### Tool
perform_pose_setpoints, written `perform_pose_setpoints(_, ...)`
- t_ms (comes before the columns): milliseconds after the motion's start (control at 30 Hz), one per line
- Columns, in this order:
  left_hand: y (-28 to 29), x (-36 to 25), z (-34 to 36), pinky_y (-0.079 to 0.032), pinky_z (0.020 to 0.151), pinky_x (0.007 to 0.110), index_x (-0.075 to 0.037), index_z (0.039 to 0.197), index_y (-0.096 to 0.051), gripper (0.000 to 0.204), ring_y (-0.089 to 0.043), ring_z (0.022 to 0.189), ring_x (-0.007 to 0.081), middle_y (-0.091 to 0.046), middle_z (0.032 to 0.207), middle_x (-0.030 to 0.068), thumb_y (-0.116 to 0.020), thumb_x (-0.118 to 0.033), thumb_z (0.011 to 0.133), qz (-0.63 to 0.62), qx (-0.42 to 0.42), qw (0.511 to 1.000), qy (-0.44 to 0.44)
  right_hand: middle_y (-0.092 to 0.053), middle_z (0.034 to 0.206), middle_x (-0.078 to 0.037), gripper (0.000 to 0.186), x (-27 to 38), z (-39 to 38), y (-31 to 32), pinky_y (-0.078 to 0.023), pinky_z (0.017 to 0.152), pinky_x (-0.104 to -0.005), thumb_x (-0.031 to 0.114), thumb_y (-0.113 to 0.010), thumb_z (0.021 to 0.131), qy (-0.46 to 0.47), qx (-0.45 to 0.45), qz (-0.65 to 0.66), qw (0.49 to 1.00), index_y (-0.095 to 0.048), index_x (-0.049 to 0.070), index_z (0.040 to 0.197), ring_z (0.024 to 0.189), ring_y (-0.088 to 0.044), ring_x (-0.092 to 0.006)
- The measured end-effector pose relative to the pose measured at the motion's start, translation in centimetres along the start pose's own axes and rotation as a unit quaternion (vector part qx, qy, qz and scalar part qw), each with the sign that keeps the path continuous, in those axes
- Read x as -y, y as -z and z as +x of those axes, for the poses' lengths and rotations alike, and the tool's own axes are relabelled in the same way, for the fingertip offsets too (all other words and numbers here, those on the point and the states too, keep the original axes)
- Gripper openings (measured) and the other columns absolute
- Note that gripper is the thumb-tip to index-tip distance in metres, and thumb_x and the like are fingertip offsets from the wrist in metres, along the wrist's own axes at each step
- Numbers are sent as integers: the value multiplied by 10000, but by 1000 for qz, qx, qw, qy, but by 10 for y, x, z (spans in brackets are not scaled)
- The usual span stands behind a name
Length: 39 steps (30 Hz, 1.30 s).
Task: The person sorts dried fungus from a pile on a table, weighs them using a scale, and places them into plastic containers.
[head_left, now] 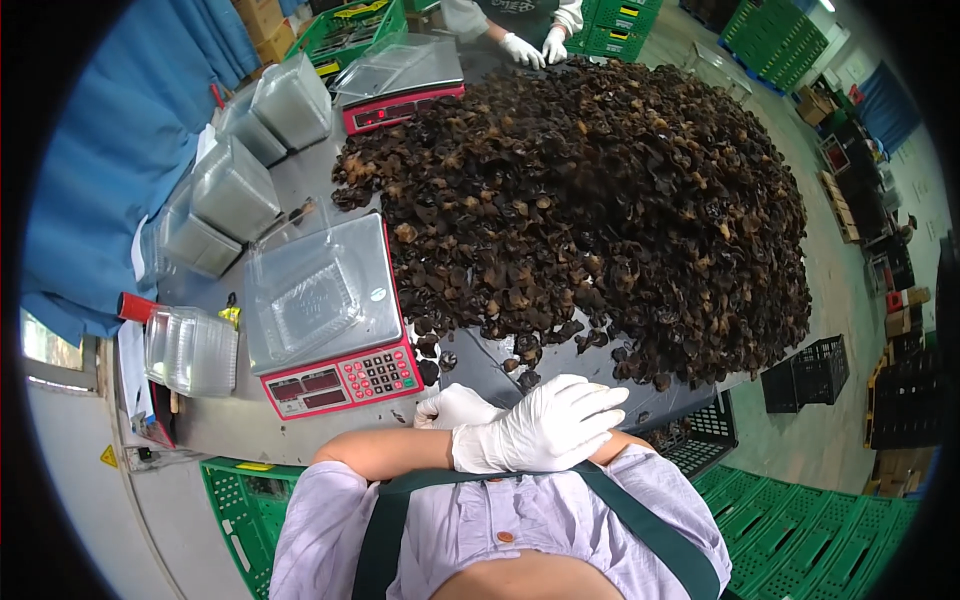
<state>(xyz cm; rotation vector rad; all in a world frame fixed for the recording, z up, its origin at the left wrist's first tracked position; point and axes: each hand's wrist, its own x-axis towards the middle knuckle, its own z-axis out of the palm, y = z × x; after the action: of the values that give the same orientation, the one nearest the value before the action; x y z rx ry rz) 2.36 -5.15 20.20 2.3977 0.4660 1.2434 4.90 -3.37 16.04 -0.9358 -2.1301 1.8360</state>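
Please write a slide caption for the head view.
Gloved hands crossed before a scale and heaped dried fungus.

Scale [335,375] left of mushroom heap [600,210], crossed hands [520,425] before both.

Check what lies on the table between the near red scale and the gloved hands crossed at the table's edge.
Mostly bare grey tabletop in the head view; a few loose dark dried mushroom pieces lie by the near scale, between it and the left hand and right hand.

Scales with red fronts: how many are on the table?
2. One red scale sits near the person's gloved hands, carrying a clear tray. The other scale stands farther away, beside the mushroom heap.
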Motion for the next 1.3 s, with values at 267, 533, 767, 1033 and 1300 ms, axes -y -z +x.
perform_pose_setpoints(267,11,2,-2,-499,812,408,25,1000,-650,348,-618,977,301,-615,1134,208,-629,-132,691,65,-1,998,-20,-699,785,-65,193,-10,-9,33,-510,719,-317,200,-699,805,-5,62,106,992,-694,18,871,756,-648,-147)
perform_pose_setpoints(533,8,-2,10,-466,877,402,-11,1052,-634,361,-596,1041,274,-585,1221,183,-593,-177,734,53,107,992,-30,-697,771,-62,199,14,15,-10,-509,712,-323,206,-703,802,-5,30,-55,998,-690,16,858,745,-647,-150)
perform_pose_setpoints(767,9,1,-4,-468,887,408,-15,1080,-611,407,-594,1048,271,-575,1236,178,-573,-173,708,94,73,992,-34,-689,741,-41,125,-6,19,22,-501,664,-276,157,-721,791,39,65,-34,997,-696,36,805,695,-625,-101)
perform_pose_setpoints(1033,4,-5,6,-466,896,403,-9,1138,-603,424,-594,1038,257,-586,1214,166,-571,-157,742,82,76,993,-48,-696,767,-77,183,6,5,6,-516,688,-297,231,-714,791,-34,29,50,998,-681,58,838,715,-667,-155)
perform_pose_setpoints(1300,9,1,6,-471,881,401,10,1100,-604,397,-588,1036,250,-585,1221,166,-582,-187,756,111,59,990,-63,-673,774,-109,239,-21,42,-19,-514,701,-391,382,-662,781,9,66,-227,972,-688,148,825,772,-659,-309)
